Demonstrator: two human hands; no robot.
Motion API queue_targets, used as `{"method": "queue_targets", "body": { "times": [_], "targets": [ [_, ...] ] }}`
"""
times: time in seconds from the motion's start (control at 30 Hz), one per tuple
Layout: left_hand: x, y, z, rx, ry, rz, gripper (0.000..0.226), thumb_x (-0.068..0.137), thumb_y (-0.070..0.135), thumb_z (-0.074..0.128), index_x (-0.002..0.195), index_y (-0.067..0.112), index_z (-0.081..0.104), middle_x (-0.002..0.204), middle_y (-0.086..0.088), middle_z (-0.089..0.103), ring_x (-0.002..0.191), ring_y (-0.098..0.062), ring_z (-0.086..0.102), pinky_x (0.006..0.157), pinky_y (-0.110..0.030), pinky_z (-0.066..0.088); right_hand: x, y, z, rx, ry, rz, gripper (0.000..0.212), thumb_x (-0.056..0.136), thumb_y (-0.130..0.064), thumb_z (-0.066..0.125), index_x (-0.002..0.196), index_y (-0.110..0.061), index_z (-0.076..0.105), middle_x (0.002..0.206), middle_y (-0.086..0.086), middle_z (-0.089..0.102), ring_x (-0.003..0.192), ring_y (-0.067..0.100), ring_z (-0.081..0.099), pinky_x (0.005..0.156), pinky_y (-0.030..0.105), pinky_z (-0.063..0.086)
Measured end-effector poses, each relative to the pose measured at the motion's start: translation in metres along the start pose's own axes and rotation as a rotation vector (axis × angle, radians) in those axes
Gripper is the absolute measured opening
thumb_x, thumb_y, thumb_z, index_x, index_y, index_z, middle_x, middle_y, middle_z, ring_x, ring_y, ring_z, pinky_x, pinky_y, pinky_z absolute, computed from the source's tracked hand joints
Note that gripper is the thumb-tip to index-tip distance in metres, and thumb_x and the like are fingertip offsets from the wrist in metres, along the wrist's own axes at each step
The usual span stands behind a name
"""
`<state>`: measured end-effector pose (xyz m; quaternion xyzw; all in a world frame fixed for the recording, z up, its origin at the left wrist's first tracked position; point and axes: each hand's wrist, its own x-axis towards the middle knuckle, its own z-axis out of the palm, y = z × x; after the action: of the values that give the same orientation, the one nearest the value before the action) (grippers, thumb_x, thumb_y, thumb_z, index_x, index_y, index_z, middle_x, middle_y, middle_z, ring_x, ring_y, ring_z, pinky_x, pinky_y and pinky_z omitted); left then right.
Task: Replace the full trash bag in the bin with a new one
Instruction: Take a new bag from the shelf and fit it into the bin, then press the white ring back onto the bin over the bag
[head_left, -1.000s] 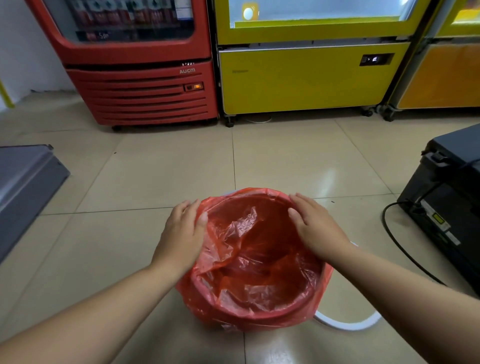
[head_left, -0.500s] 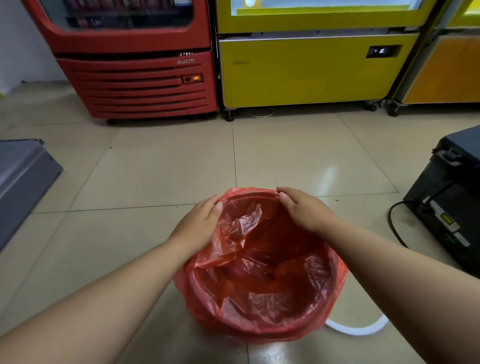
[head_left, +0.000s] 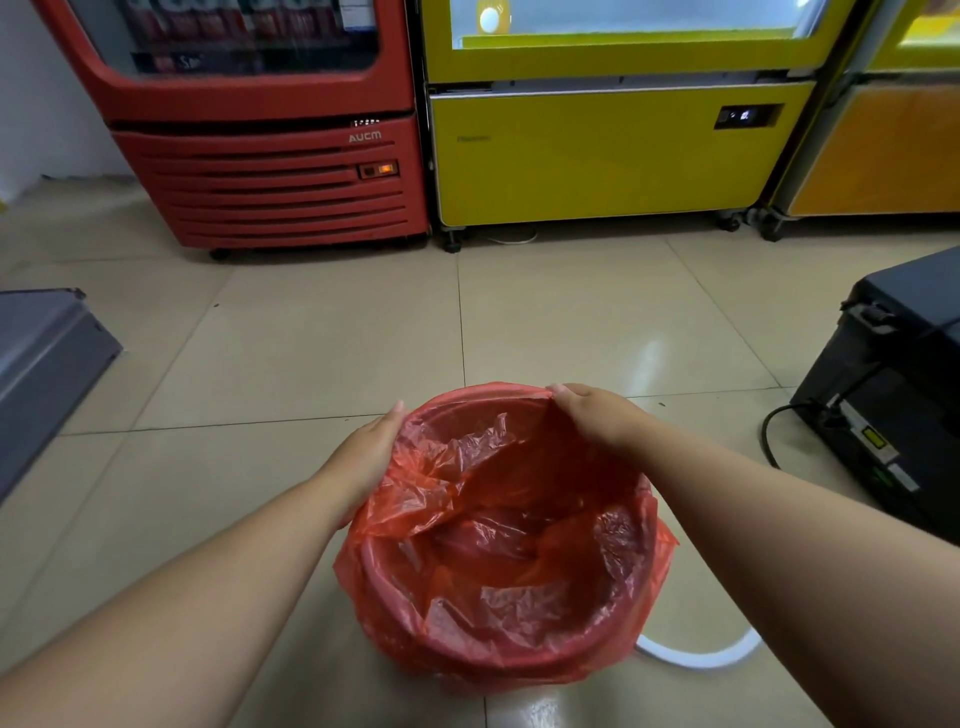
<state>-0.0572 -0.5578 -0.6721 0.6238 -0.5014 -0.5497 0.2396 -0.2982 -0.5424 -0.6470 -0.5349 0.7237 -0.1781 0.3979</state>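
left grip (head_left: 370, 451) flat against red bag (head_left: 511, 561) (fingers straight) | right grip (head_left: 592, 415) clamped on its far rim

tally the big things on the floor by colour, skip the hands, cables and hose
red: 2, drinks cooler and trash bag
yellow: 1, yellow cabinet
orange: 1, orange-fronted cabinet
black: 1, black machine
grey: 1, grey unit
total: 6
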Motion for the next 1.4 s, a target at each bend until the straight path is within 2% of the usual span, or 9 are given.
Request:
{"method": "queue_targets", "body": {
  "times": [0.13,0.3,0.4,0.5,0.87,1.03,1.13,1.3,1.4],
  "targets": [
    [-0.005,0.011,-0.001,0.409,0.068,0.193,0.049,0.098,0.042,0.026,0.139,0.02,0.042,0.147,-0.002,0.042,0.137,-0.017,0.035,0.114,-0.029,0.021,-0.005,0.003,-0.006,-0.036,0.041,-0.081,0.046,0.101,-0.039,0.031,0.143,-0.024,0.038,0.151,0.001,0.037,0.131,0.018,0.041,0.107,0.029,0.028],
    [-0.009,0.034,0.01,0.806,0.252,0.476,0.051,0.098,0.04,0.023,0.143,0.019,0.032,0.153,0.001,0.032,0.142,-0.014,0.024,0.117,-0.033,0.017,-0.01,0.033,-0.022,0.003,0.309,-0.106,0.045,0.101,-0.033,0.03,0.144,-0.019,0.037,0.151,-0.001,0.038,0.14,0.017,0.033,0.113,0.029,0.024],
    [-0.011,0.052,0.031,0.923,0.273,0.59,0.057,0.095,0.047,0.018,0.143,0.02,0.031,0.154,0.0,0.03,0.143,-0.016,0.023,0.119,-0.037,0.017,-0.01,0.063,-0.03,-0.091,0.438,-0.058,0.045,0.101,-0.029,0.032,0.144,-0.016,0.035,0.15,0.004,0.039,0.139,0.022,0.033,0.113,0.034,0.025],
    [-0.014,0.068,0.058,0.996,0.25,0.652,0.054,0.097,0.045,0.019,0.144,0.022,0.029,0.155,0.0,0.026,0.144,-0.017,0.019,0.12,-0.037,0.012,-0.009,0.099,-0.035,-0.221,0.462,0.012,0.047,0.099,-0.029,0.034,0.145,-0.018,0.033,0.151,0.006,0.036,0.139,0.027,0.032,0.113,0.04,0.028],
    [-0.005,0.09,0.14,1.084,0.221,0.662,0.053,0.096,0.045,0.024,0.145,0.024,0.027,0.156,0.0,0.023,0.145,-0.017,0.017,0.118,-0.035,0.008,-0.041,0.223,-0.025,-0.483,0.202,0.273,0.055,0.098,-0.03,0.035,0.149,-0.026,0.016,0.159,0.005,0.011,0.145,0.025,0.015,0.117,0.037,0.018],
    [0.003,0.087,0.156,1.1,0.236,0.647,0.05,0.097,0.041,0.025,0.144,0.023,0.029,0.156,0.0,0.025,0.145,-0.017,0.019,0.118,-0.036,0.009,-0.041,0.261,-0.01,-0.429,0.05,0.443,0.057,0.095,-0.018,0.025,0.149,-0.029,0.012,0.16,0.003,-0.002,0.147,0.025,0.005,0.12,0.04,0.011],
    [0.007,0.082,0.16,1.129,0.24,0.64,0.052,0.096,0.044,0.025,0.143,0.023,0.031,0.155,-0.001,0.027,0.144,-0.018,0.021,0.118,-0.037,0.011,-0.042,0.27,-0.005,-0.383,-0.006,0.505,0.054,0.098,-0.021,0.022,0.15,-0.029,0.011,0.16,0.006,-0.007,0.147,0.026,0.001,0.121,0.041,0.007],
    [0.01,0.078,0.161,1.14,0.243,0.618,0.063,0.088,0.05,0.018,0.142,0.021,0.034,0.154,-0.001,0.03,0.143,-0.02,0.025,0.117,-0.038,0.018,-0.038,0.283,0.003,-0.303,-0.076,0.632,0.05,0.097,-0.029,0.022,0.147,-0.031,0.018,0.16,0.008,-0.006,0.147,0.027,-0.002,0.12,0.042,0.005],
    [0.009,0.077,0.16,1.156,0.246,0.615,0.067,0.084,0.051,0.016,0.142,0.022,0.034,0.154,-0.001,0.031,0.143,-0.019,0.026,0.116,-0.037,0.019,-0.033,0.289,0.008,-0.256,-0.035,0.711,0.049,0.094,-0.026,0.02,0.143,-0.023,0.028,0.155,0.007,0.016,0.143,0.026,0.016,0.117,0.039,0.017]
  ]
}}
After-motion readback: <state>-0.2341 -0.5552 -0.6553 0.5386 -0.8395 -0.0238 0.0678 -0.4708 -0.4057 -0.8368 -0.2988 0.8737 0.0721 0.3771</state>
